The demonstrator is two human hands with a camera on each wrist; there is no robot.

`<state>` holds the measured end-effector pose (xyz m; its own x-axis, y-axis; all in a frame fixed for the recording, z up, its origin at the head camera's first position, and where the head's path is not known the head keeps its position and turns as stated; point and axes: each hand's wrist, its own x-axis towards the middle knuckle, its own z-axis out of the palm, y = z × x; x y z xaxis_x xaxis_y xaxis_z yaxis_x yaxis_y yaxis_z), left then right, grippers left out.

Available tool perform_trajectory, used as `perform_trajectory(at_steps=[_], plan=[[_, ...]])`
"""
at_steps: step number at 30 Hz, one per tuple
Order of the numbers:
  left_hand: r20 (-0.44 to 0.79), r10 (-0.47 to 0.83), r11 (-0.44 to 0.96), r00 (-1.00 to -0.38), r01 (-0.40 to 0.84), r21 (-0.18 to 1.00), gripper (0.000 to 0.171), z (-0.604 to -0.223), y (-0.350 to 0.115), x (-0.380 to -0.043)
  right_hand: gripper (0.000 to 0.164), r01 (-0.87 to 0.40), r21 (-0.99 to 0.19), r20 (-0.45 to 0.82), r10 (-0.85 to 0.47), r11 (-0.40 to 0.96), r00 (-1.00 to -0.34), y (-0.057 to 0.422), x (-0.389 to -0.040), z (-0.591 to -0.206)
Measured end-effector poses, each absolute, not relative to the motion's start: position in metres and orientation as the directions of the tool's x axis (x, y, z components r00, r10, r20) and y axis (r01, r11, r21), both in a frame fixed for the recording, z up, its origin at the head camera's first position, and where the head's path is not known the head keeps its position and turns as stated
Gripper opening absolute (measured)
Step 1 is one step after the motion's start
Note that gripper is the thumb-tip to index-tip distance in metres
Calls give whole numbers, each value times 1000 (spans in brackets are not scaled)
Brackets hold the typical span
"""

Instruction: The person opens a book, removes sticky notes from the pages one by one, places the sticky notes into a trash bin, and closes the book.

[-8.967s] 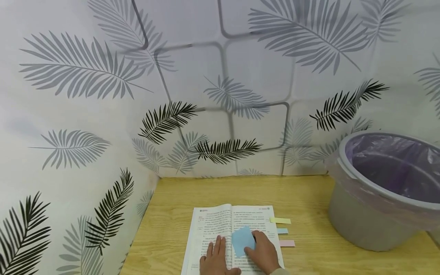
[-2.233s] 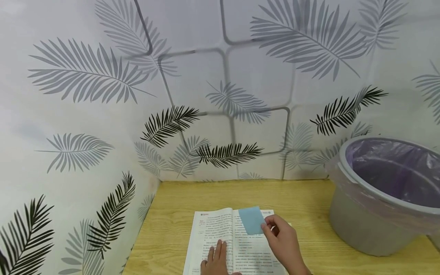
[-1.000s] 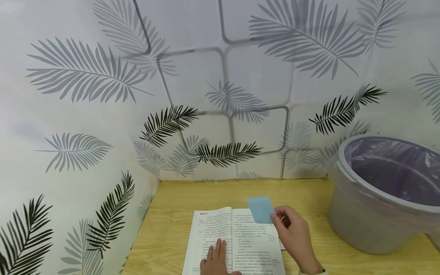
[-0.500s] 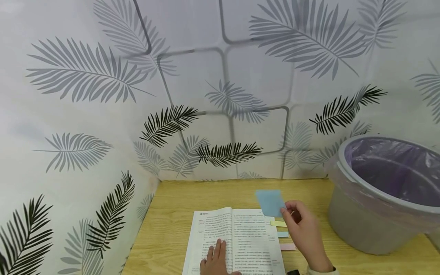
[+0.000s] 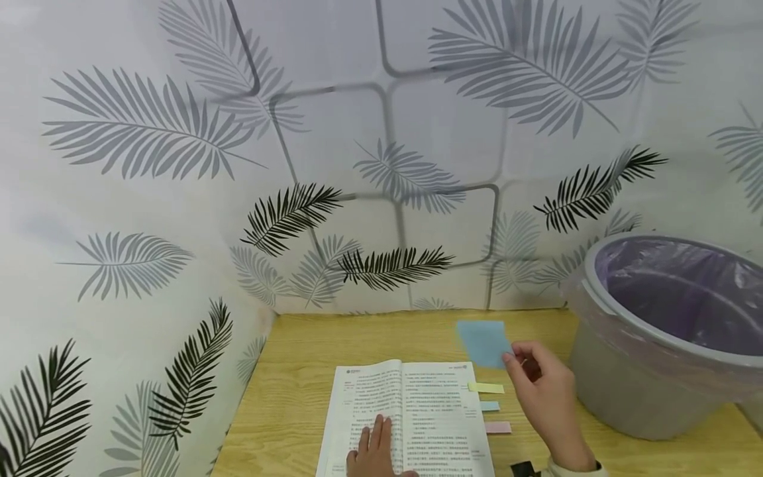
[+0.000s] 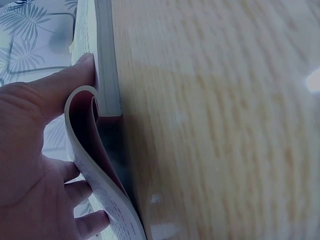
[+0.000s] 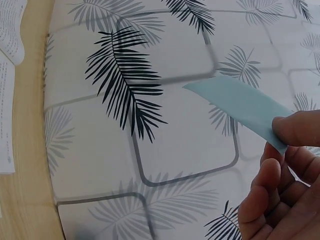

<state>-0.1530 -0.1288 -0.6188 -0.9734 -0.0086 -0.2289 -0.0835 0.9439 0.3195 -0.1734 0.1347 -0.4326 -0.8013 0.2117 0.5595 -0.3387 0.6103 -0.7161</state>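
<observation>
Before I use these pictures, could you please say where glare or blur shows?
Left wrist: white glare at the picture's right edge, on the wood-grain tabletop, whose grain looks soft; right wrist: the blue sticky note fairly sharp; head: even light, print on the open book too small to read.
</observation>
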Motion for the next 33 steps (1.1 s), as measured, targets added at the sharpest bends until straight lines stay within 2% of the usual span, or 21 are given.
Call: perform_trajectory(at_steps=[17,33], plan=[[-248,-11,943,-969,-93,320,116,-622,-129,-155,11,-358,-716,625,321,599,-712,166,-178,-410],[-272,-12,933,-962,-108,343,114,-618,-130,-156,11,-331,-741,636,453,585,-624,191,-178,-398]])
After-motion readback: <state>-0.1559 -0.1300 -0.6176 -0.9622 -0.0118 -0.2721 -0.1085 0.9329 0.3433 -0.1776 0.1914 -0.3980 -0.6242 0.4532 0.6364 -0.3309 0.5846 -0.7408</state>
